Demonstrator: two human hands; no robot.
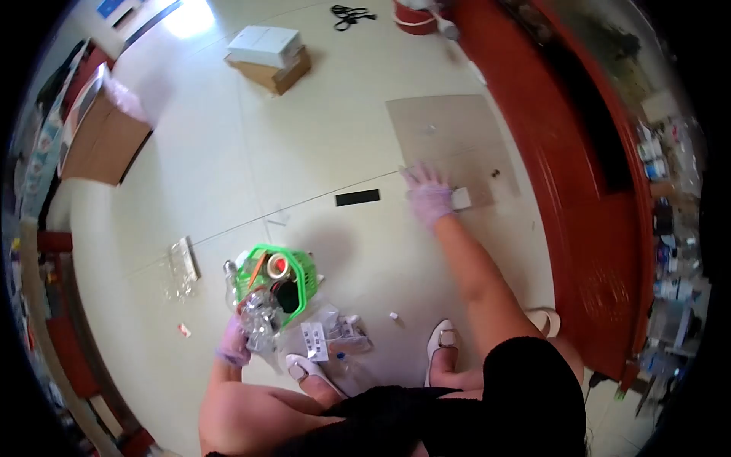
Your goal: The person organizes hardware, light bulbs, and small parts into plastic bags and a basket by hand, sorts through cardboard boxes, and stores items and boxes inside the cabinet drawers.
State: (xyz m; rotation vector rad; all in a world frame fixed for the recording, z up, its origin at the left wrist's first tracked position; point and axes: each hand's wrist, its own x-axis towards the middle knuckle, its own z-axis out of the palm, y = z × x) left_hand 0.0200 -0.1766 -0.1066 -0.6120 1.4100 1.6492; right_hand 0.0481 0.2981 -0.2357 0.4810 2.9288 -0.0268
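Observation:
My left hand point(234, 343), in a thin pinkish glove, is closed at the near left side of a green plastic basket point(308, 278); some of its fingers are hidden. Clear plastic bottles point(261, 314), a roll of tape point(278, 266) and an orange stick-like item point(257, 268) crowd the basket. Out to the right, my gloved right hand point(429, 196) has its fingers spread over the edge of a flat cardboard sheet point(449, 129). A small white piece point(461, 199) lies beside that wrist. Left of it a black strip point(357, 197) rests on the floor.
Plastic packets point(335, 335) lie by my shoes. A clear wrapper point(180, 270) is at the left. Farther off are a white box point(264, 46) on a brown box, a large carton point(106, 141) and a black cord point(352, 16). Red wooden furniture point(594, 251) borders the right.

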